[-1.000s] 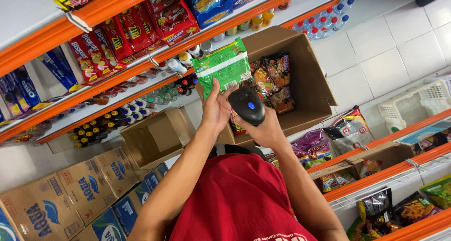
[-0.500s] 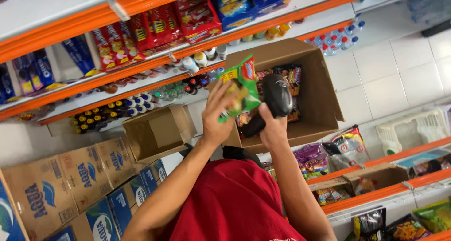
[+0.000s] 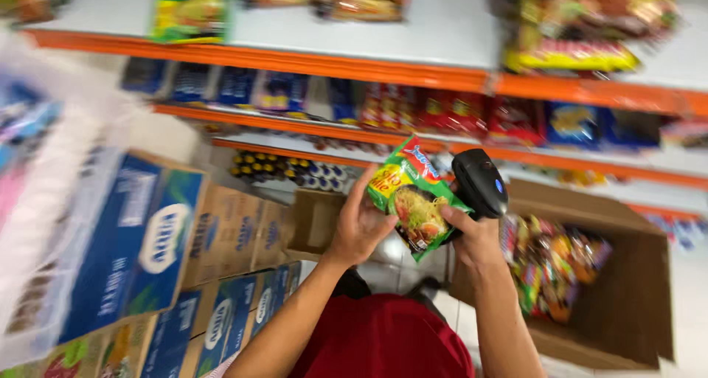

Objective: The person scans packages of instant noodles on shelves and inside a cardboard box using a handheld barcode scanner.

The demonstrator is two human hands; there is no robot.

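Observation:
My left hand (image 3: pixel 360 225) holds a green instant-noodle packet (image 3: pixel 413 196) by its left edge, tilted in front of me. My right hand (image 3: pixel 476 239) grips a black handheld barcode scanner (image 3: pixel 481 182), its head just right of the packet and touching its right edge. Both forearms reach up from my red shirt (image 3: pixel 383 345). To the right stands a large open cardboard box (image 3: pixel 634 289) filled with several more colourful noodle packets (image 3: pixel 549 264).
Orange-edged shop shelves (image 3: pixel 354 67) carry snack packets and small bottles (image 3: pixel 287 170). Stacked blue-and-brown cartons (image 3: pixel 162 238) rise at the left. A small empty cardboard box (image 3: pixel 313 223) sits behind my left hand. White floor tiles show below.
The view has swung round sharply and blurred. The packet has turned its printed face towards me, and the scanner now sits at its right edge rather than behind it.

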